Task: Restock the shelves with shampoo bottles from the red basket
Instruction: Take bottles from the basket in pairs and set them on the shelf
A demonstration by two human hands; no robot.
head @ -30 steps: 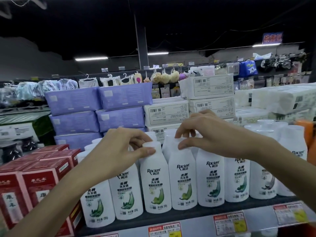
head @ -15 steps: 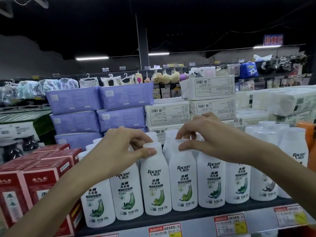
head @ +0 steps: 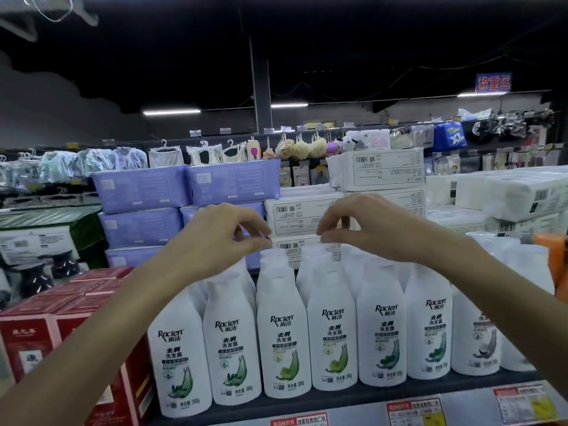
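A row of white shampoo bottles (head: 282,339) with green leaf labels stands upright on the dark shelf (head: 338,401), with more bottles behind them. My left hand (head: 221,238) hovers just above the caps of the left-centre bottles, fingers loosely curled with the thumb near the fingertips, holding nothing. My right hand (head: 368,229) hovers the same way above the caps of the centre bottles (head: 333,333), apart from them. The red basket is out of view.
Red boxes (head: 40,330) sit stacked left of the bottles. Purple packs (head: 141,192) and white tissue packs (head: 384,169) are piled behind the shelf. An orange object (head: 553,250) shows at the right edge. Price tags (head: 412,410) line the shelf front.
Both hands have let go of the bottle caps they were pinching and lifted a little above the row. The bottles stay upright in place.
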